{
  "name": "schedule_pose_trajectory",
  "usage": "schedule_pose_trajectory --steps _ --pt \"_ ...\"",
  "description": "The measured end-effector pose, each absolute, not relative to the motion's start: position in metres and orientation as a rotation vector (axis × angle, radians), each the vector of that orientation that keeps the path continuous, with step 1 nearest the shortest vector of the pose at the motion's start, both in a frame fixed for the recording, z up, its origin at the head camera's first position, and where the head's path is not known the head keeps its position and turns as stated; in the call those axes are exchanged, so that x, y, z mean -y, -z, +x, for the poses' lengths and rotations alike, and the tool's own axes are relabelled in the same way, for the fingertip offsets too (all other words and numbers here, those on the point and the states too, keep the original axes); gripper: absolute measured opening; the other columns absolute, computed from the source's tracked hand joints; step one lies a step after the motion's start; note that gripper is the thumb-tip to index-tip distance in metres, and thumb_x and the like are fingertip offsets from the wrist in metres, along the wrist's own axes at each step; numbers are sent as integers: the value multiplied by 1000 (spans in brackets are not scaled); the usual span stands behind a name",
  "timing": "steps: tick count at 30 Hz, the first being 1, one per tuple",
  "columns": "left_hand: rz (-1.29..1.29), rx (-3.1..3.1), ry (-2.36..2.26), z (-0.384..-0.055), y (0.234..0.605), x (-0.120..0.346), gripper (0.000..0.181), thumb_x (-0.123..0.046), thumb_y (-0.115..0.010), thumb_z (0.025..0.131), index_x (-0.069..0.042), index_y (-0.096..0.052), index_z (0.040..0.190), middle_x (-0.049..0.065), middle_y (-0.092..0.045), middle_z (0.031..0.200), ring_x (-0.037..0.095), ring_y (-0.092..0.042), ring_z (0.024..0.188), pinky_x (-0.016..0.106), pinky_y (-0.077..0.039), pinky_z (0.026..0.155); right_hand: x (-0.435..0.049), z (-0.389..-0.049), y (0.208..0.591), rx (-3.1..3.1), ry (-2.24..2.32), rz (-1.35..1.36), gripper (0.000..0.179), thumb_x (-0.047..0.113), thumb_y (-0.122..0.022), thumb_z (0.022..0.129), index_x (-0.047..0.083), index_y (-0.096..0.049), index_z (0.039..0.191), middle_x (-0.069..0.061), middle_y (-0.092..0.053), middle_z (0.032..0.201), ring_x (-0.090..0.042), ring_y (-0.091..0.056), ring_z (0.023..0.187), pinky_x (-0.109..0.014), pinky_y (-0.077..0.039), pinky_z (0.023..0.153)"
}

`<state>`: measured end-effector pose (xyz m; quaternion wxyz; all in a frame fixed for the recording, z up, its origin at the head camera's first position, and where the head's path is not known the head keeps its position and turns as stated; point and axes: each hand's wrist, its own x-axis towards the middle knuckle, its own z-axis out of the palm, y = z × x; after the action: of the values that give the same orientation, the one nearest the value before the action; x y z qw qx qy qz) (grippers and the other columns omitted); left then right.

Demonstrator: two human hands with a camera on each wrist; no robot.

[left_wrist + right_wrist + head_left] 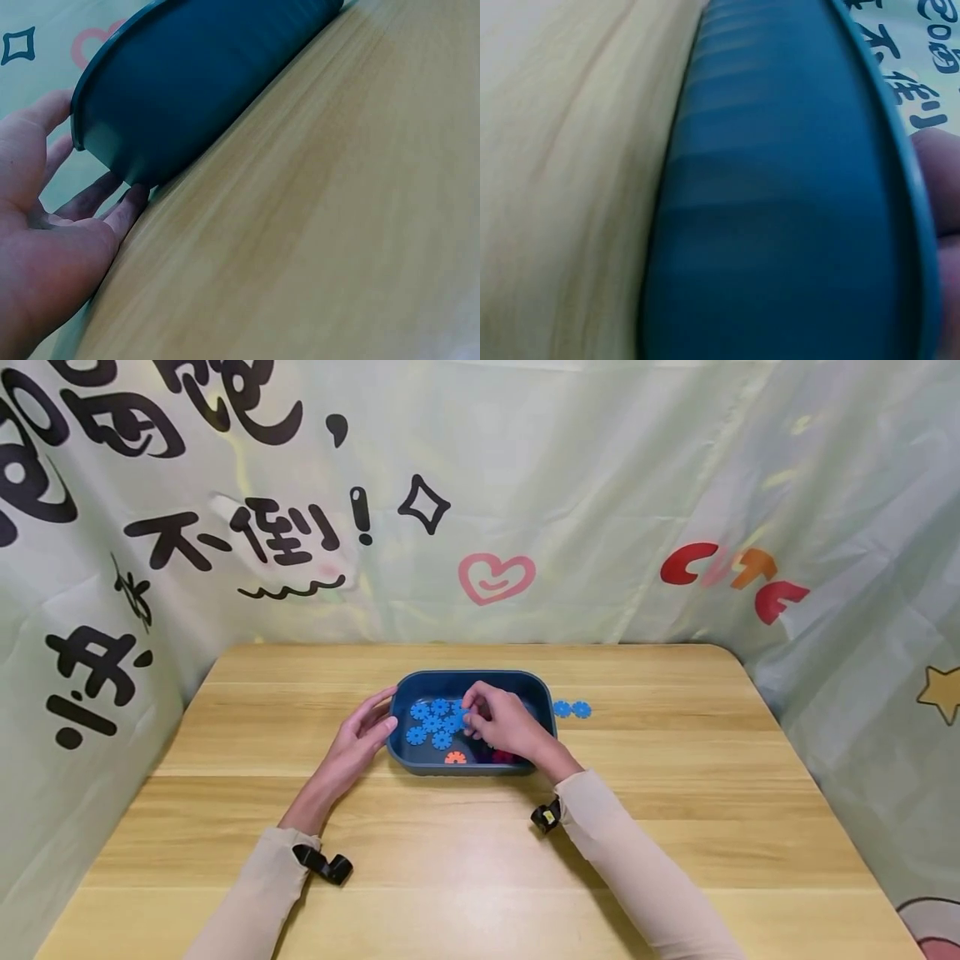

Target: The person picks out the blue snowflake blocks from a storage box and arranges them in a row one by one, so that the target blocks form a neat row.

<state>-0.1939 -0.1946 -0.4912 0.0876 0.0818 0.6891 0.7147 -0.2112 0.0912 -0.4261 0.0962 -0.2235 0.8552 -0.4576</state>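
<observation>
A dark blue plastic tray (442, 769) sits on the table with several blue notched snowflake discs (432, 724) in its left half. My left hand (357, 740) holds the tray's left end, its thumb at the rim; in the left wrist view its fingers (131, 214) lie against the tray's end wall. Over the middle of the tray, my right hand (501, 720) has bent fingers and pinches a blue snowflake disc, mostly hidden by the fingertips. In the right wrist view the tray's outer wall (780, 195) hides most of that hand.
An orange disc (455, 757) and a dark red one (502, 757) lie by the tray's front wall. Two blue discs (572, 709) lie on the wooden table (675, 827) just right of the tray. A printed curtain (600, 485) hangs behind the table.
</observation>
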Motion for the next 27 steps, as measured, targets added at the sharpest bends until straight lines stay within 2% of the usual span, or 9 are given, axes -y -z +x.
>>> schedule_pose_trajectory --steps 2,6,10,12,18,23,27 --pt "234 -2047 -2135 -194 491 195 57 -33 -63 104 -27 -43 157 9 -34 162 31 -37 147 33 -48 106 -92 -210 422 -2525 1406 -645 8 5 -59 104 3 -58 112 -9 -63 95 -24 -73 82 -28 -61 69" --pt "231 -2046 -2138 -193 491 195 57 -32 -62 105 -26 -42 157 11 -34 162 32 -37 147 33 -48 106 -94 -207 417 -2513 1502 -641 9 5 -60 103 8 -60 112 -9 -62 99 -29 -74 84 -30 -63 71" --pt "235 -2053 -2134 -193 492 196 57 -31 -62 105 -24 -41 158 11 -35 161 32 -37 146 34 -48 106 -99 -204 415 -2487 1594 -640 15 4 -62 102 8 -63 117 -16 -65 102 -34 -74 83 -41 -64 74" --pt "234 -2055 -2135 -193 491 196 57 -31 -63 104 -25 -42 157 11 -36 161 32 -38 146 34 -48 106 -103 -202 415 -2488 1615 -638 18 3 -63 101 8 -65 119 -18 -67 101 -33 -74 82 -44 -63 75" --pt "238 -2049 -2142 -194 492 195 57 -32 -63 104 -26 -43 157 12 -35 161 33 -37 146 33 -49 105 -115 -197 415 -2521 1636 -650 30 -1 -70 96 7 -67 125 -12 -68 103 -21 -72 86 -38 -63 77" --pt "239 -2038 -2148 -194 493 195 56 -31 -63 104 -25 -44 156 12 -36 161 33 -38 146 32 -49 105 -124 -192 413 -2544 1639 -655 35 -1 -73 93 6 -68 127 -13 -66 114 -24 -69 98 -37 -61 83" --pt "254 -2033 -2147 -194 492 194 56 -30 -62 105 -24 -42 158 13 -35 161 34 -37 146 31 -49 105 -131 -189 412 -2553 1644 -647 35 0 -73 93 7 -68 127 -13 -66 114 -26 -68 100 -39 -61 85"
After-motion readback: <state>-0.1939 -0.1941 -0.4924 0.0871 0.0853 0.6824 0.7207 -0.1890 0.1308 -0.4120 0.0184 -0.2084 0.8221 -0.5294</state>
